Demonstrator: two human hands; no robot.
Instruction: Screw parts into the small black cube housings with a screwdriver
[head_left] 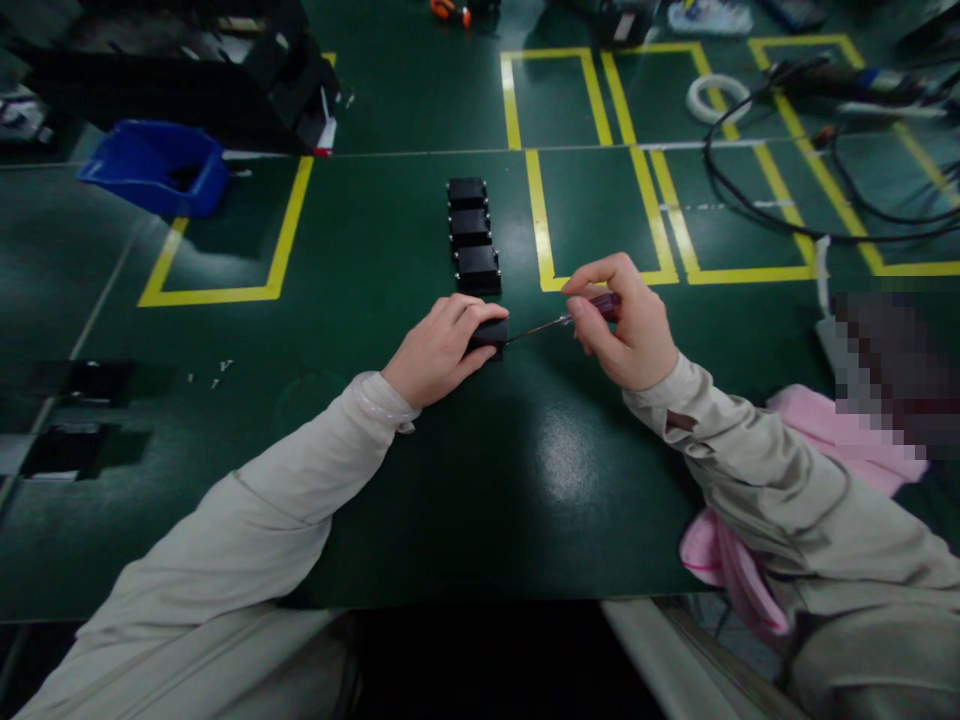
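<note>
Left hand (pixel 442 350) had its fingers clamped on a block (pixel 491 332), in from the near edge of the table (pixel 450 520), right hand (pixel 626 335) pinched a screwdriver (pixel 564 319), prob working a screw, so steady twisting seemed called for.

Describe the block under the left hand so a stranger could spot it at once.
On the green table, find the row of three black blocks near the middle. At its near end, the left hand holds another black block. Unlike those three, it is held, and the screwdriver in the right hand reaches its right edge.
</note>
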